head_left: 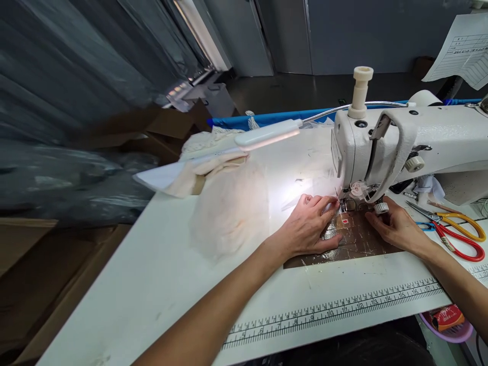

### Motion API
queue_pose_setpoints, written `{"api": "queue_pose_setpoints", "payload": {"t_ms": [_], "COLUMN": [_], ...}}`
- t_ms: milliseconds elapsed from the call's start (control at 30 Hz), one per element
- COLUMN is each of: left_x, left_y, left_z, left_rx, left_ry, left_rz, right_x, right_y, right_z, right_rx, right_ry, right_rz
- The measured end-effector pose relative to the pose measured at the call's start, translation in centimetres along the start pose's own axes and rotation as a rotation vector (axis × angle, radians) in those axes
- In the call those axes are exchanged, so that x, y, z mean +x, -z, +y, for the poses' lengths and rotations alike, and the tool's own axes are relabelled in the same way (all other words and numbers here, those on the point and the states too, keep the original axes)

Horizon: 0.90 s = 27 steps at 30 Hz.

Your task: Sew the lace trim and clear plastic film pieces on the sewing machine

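A white sewing machine (442, 137) stands at the right, its needle area lit by a lamp (269, 134). My left hand (314, 223) rests just left of the presser foot, thumb spread apart and fingertips on sheer white fabric (324, 188). Right of the foot, my right hand (394, 223) has its fingers bent together beside a white knob; what they hold, if anything, is hidden. Under both hands lies a brown shiny plate (362, 239). A pale pink fabric flower (358, 189) sits by the needle bar. A pile of sheer pale fabric (232, 213) lies on the left.
Red-handled scissors (459, 244) and yellow-handled scissors (463, 221) lie right of my right hand. A ruler strip (335, 312) runs along the table's front edge. Cardboard boxes (57, 284) stand at the left. A purple basket (453, 335) is below the table at the right.
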<state>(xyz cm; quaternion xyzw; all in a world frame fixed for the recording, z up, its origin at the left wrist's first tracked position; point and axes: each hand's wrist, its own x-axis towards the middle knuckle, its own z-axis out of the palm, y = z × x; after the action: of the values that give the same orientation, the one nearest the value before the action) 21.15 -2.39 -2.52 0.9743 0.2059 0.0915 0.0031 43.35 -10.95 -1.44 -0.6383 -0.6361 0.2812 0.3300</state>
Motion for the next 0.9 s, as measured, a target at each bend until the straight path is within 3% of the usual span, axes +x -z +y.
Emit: {"api": "queue_pose_setpoints", "payload": {"t_ms": [333, 600, 900], "left_x": [0.1, 0.1, 0.1], "left_y": [-0.4, 0.2, 0.3], "left_z": [-0.1, 0.3, 0.2], "left_rx": [-0.137, -0.110, -0.142], "left_ry": [0.063, 0.152, 0.141], "left_rz": [-0.031, -0.042, -0.028], "right_x": [0.9, 0.5, 0.3], "right_y": [-0.7, -0.5, -0.3], "right_z": [2.6, 2.0, 1.3], "right_rx": [0.057, 0.034, -0.088], "right_ry": [-0.020, -0.006, 0.032], "right_rz": [0.044, 0.053, 0.026]}}
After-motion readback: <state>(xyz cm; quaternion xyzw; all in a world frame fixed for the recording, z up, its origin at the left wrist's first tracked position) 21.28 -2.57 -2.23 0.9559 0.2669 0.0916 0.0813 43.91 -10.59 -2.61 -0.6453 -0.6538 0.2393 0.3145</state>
